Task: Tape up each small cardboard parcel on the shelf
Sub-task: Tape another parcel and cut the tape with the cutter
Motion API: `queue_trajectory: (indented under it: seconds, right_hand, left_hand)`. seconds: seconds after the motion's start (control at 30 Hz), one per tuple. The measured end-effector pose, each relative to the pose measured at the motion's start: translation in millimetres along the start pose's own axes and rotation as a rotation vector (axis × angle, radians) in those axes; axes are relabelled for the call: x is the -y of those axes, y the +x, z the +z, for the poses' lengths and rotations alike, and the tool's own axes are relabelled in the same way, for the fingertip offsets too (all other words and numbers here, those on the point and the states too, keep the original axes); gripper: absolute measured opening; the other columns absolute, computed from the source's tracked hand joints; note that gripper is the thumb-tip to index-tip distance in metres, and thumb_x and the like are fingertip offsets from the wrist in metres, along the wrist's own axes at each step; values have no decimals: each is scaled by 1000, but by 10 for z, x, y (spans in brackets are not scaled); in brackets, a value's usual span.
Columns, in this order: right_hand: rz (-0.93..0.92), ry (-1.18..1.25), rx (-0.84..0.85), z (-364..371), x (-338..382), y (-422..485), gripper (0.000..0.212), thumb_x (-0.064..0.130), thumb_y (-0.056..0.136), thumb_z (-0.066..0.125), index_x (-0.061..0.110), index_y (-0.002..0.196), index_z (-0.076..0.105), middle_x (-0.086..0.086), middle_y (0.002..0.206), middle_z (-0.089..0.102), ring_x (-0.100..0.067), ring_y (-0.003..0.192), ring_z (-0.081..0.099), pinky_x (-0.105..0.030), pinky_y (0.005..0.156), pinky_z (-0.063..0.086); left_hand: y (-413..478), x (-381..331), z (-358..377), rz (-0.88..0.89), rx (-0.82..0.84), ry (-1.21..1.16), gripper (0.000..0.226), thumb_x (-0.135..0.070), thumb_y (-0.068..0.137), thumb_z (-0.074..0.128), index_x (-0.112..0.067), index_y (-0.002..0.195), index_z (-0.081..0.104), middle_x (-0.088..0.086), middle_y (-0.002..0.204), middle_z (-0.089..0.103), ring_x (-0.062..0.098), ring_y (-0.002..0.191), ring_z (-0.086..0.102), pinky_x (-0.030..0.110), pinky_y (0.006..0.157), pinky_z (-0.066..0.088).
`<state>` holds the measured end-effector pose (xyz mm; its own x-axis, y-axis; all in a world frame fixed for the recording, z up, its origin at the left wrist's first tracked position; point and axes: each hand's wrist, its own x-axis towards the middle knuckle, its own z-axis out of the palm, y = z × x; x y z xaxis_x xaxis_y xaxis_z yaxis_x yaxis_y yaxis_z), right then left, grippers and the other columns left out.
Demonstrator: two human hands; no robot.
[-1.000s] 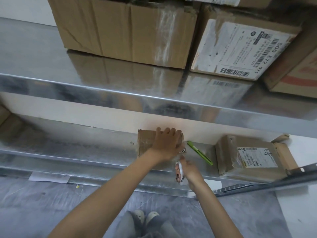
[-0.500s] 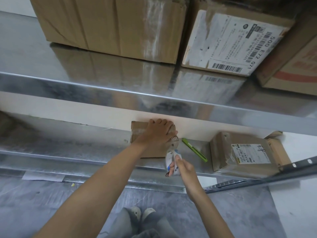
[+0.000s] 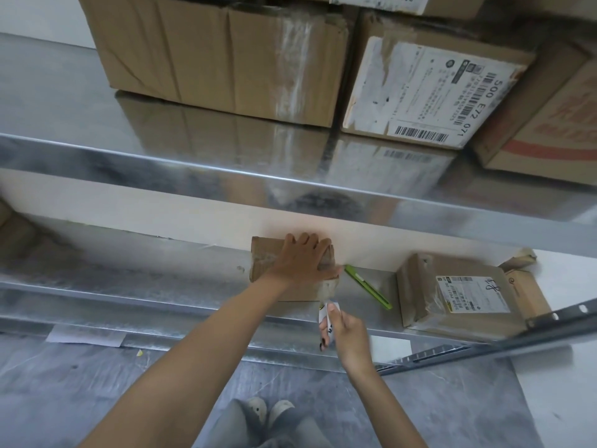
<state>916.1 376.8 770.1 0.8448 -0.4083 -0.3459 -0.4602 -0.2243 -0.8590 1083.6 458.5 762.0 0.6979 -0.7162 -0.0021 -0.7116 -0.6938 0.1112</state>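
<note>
I'd say the step in hand is drawing tape over the small brown cardboard parcel (image 3: 263, 263), which sits toward the far side of the lower grey metal shelf (image 3: 145, 286), roughly midway along it. The left hand (image 3: 303, 260) lies flat on the parcel's top, fingers straight and spread, pressing down and gripping nothing. The right hand (image 3: 347, 331) is curled round a small white tape dispenser (image 3: 327, 313), just near and right of the parcel's near right corner. A short band of clear tape (image 3: 328, 286) seems to run from that corner to the dispenser (it is glossy and blurred, so I wouldn't swear to it).

To do this well, the flat palm should bear down so the box cannot slide on the slick metal. The tape wants pulling taut and straight, then rubbing down before it is torn; slack would likely wrinkle.

A green utility knife (image 3: 368, 287) lies just right of the parcel, apart from both hands. Farther right rests a second brown cardboard parcel with a white label (image 3: 420, 286); whether it needs taping I cannot tell.
</note>
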Motion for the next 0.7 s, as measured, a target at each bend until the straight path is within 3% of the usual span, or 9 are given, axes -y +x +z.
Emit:
queue_trajectory:
  seconds: [0.13, 0.2, 0.23, 0.3, 0.37, 0.43, 0.53, 0.63, 0.7]
  right_hand:
    - [68, 65, 58, -27, 48, 21, 48, 31, 100, 41, 9, 60, 58, 0, 38, 50, -14, 38, 53, -21, 52, 45]
    - [92, 107, 82, -54, 67, 15, 47, 31, 100, 42, 7, 63, 58, -2, 40, 50, -16, 39, 52, -19, 50, 45]
    - [100, 126, 92, -66, 78, 4, 46, 31, 100, 43, 7, 64, 58, -3, 41, 51, -17, 39, 52, -19, 49, 45]
    - [110, 160, 108, -76, 84, -26, 45, 29, 99, 44, 6, 64, 58, -5, 43, 51, -18, 39, 51, -21, 49, 45]
    - [112, 155, 116, -79, 87, -48, 44, 30, 100, 43, 6, 65, 57, -6, 44, 52, -18, 40, 52, -21, 52, 46]
    - [109, 131, 126, -83, 78, -60, 45, 31, 100, 41, 6, 66, 56, -6, 44, 53, -18, 41, 54, -22, 55, 46]
    - [78, 95, 148, -81, 142, -119, 47, 30, 101, 37, 4, 69, 60, -6, 47, 56, -13, 45, 58, -22, 61, 43]
    - [81, 51, 156, -89, 164, -147, 52, 27, 103, 32, -8, 86, 66, -8, 58, 60, -1, 49, 56, -7, 52, 40]
    - [115, 66, 175, -79, 172, -162, 51, 28, 103, 30, -5, 95, 67, -10, 70, 66, -1, 57, 59, -5, 49, 40]
  left_hand:
    - [-19, -14, -24, -8, 54, 0, 83, -74, 85, 18, -18, 145, 28, 7, 138, 40, 28, 125, 38, 44, 103, 28]
    - [-59, -28, -49, 9, -57, -56, 68, -57, 95, 37, -13, 147, 29, 11, 142, 39, 29, 130, 37, 45, 111, 28]
    - [-108, -52, -81, 29, -175, -95, 59, -46, 97, 44, -10, 143, 36, 12, 137, 45, 30, 126, 43, 44, 108, 34]
    - [-299, -164, -159, 72, -481, -139, 35, -30, 96, 49, -8, 123, 53, 11, 114, 58, 27, 102, 55, 39, 87, 47]
    - [-555, -312, -190, 18, -601, -201, 24, -29, 95, 44, -11, 103, 57, 5, 92, 60, 23, 80, 56, 34, 65, 47]
    - [-852, -492, -202, -165, -431, -416, 26, -38, 95, 41, -16, 99, 54, 0, 83, 59, 21, 71, 57, 32, 57, 46]
    - [-1116, -673, -27, -453, -98, -757, 29, -51, 94, 42, -24, 102, 47, -8, 80, 59, 14, 74, 58, 35, 68, 50]
    - [-1064, -789, 92, -606, 41, -1083, 39, -54, 92, 47, -18, 109, 45, -3, 60, 62, 12, 57, 60, 33, 64, 52]
    - [-953, -835, 59, -706, 84, -1288, 40, -43, 94, 53, -13, 118, 44, 2, 67, 59, 11, 49, 51, 27, 51, 43]
